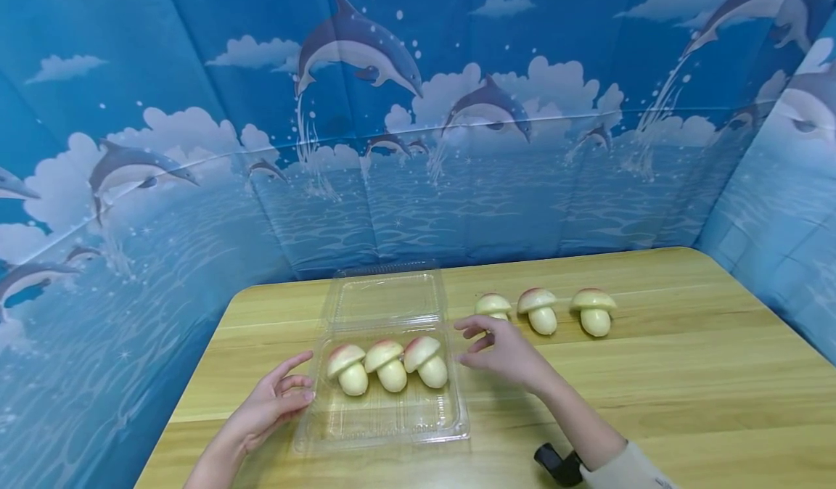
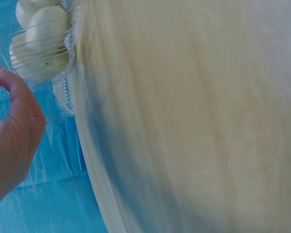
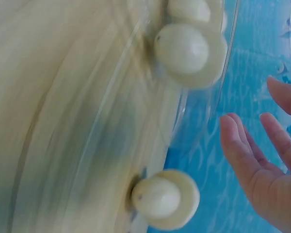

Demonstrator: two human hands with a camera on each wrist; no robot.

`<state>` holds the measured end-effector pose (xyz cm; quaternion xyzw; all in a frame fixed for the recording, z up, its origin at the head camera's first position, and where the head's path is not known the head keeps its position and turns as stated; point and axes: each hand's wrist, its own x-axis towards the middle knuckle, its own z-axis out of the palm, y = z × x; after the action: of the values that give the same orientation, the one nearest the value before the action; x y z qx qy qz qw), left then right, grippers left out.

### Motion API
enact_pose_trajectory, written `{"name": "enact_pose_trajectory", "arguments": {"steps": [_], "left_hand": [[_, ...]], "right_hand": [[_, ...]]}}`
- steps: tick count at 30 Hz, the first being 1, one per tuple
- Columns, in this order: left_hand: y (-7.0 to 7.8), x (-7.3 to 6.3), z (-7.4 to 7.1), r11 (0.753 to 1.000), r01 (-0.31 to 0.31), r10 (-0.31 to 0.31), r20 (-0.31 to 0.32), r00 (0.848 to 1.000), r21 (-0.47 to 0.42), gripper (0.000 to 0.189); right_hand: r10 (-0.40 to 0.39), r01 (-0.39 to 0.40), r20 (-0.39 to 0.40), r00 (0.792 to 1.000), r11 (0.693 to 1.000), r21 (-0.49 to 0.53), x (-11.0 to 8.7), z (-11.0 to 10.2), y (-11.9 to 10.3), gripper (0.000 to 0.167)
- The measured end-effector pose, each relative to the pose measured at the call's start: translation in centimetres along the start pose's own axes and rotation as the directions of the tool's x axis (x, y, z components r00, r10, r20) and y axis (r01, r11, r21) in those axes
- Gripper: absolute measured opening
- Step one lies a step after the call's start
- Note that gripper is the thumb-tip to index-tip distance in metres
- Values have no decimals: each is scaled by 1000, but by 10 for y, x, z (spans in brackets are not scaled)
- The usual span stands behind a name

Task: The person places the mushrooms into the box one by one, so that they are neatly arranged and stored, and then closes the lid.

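Observation:
A clear plastic clamshell box lies on the wooden table, its lid folded back. Inside, three cream mushroom-shaped pieces with reddish caps lie in a row: a left one, a middle one and a right one. My left hand is at the box's left side, fingertips at its rim and fingers loosely bent. Past the right side, my right hand hovers with nothing in it, thumb and fingers apart. Just beyond its fingers is another mushroom piece, partly hidden by that hand.
Two more mushroom pieces, one nearer and one farther right, lie on the table right of the box. A black strap-like device is by the right wrist. A blue dolphin-print curtain surrounds the table's back and sides.

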<state>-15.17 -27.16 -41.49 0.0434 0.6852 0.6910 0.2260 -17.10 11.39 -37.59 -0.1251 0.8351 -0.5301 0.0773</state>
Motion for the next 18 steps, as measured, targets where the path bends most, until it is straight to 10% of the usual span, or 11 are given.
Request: {"name": "enact_pose_trajectory", "arguments": {"steps": [18], "left_hand": [[0, 2, -1, 1000, 1, -1, 2, 1000, -4, 77]], "right_hand": [[72, -63, -106, 992, 995, 82, -26, -53, 32, 55]]}}
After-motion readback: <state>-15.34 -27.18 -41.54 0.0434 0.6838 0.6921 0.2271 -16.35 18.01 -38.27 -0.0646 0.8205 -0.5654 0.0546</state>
